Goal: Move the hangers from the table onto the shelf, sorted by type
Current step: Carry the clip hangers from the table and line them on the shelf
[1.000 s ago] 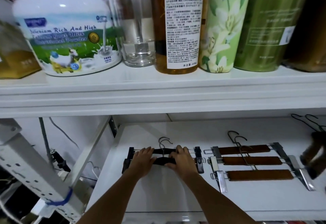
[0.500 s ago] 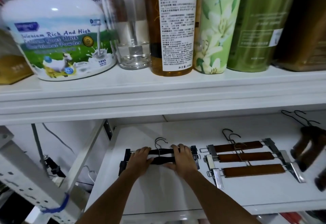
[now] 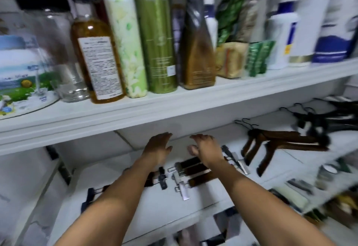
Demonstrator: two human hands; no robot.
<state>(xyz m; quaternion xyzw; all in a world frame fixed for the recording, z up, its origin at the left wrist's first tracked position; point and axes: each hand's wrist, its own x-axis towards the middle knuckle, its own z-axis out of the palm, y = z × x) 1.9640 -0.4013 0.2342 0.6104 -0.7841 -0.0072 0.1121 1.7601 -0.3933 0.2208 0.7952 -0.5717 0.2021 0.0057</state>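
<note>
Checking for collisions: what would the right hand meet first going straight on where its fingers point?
Probably the white back wall; nothing shows between it and the right hand, though depth is unclear.

Showing on the shelf (image 3: 155, 207) three brown clip hangers (image 3: 194, 168), two black clip hangers (image 3: 162, 177) partly hidden, and dark coat hangers (image 3: 280, 141) too blurred to count.
</note>
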